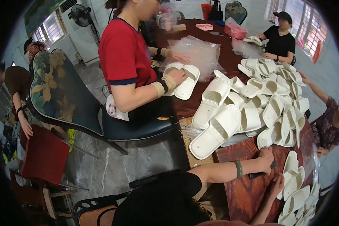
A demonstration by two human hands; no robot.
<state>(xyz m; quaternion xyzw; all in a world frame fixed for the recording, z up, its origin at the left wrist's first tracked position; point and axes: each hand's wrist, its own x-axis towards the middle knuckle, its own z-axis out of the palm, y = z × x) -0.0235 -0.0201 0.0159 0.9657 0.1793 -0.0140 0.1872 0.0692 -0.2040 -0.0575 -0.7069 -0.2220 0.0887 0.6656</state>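
Observation:
My left hand (266,161), with a green bangle on its wrist, rests over the reddish-brown wooden table. Its fingers are bent closed, and a small dark piece shows at their tips; its kind is hidden. Close by, my right hand (277,185) hovers loosely with fingers slightly bent and apart, nothing visible in it. Just beyond the right hand lies a pair of white open-toe slippers (291,169). A flat dark object (255,175) sits on the wood below the left hand. Ahead of both hands rises a heap of white slippers (252,109).
More slippers (295,205) lie at the lower right. A person in a red shirt (120,56) handles a slipper pair (186,83) beside clear plastic bags (199,54). Another person in black (280,43) sits across the table. Chairs (60,94) stand on the left.

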